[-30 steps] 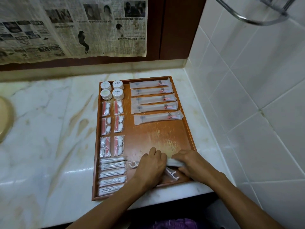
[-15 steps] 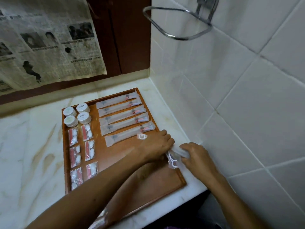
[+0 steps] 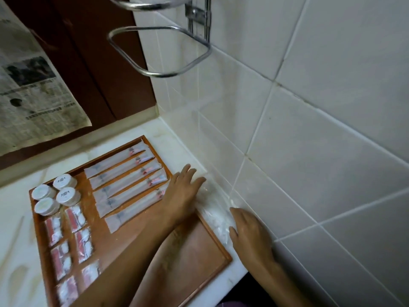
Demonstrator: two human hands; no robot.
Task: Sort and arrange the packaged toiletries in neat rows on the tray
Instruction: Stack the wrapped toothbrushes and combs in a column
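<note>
Marble counter (image 3: pixel 13 251) in a corner of white wall tiles (image 3: pixel 309 151), wooden tray (image 3: pixel 194 251) flat on it, right edge close to the tiled wall. Two chrome wire loops (image 3: pixel 159 52) on the wall above, newspaper sheet (image 3: pixel 33 96) hanging at the back left. On the tray, counted: 5 long clear sachets (image 3: pixel 124 173) in a stacked row at the back right, parallel and slightly fanned; 4 white round lidded jars (image 3: pixel 55 193) in a 2x2 block at the back left; 7 small red-and-white packets (image 3: pixel 75 218) visible in two columns below the jars, more may be hidden under the left forearm. A clear plastic bag (image 3: pixel 212 209) with blurry white contents lies on the counter strip between the tray's right edge and the wall, off the tray. Left hand (image 3: pixel 183 193) reaches across the tray, fingers straight and spread, flat on the bag's far end. Right hand (image 3: pixel 250 233) rests at the bag's near end, fingers loosely extended, touching it; can't tell if the thumb pinches the plastic.
</note>
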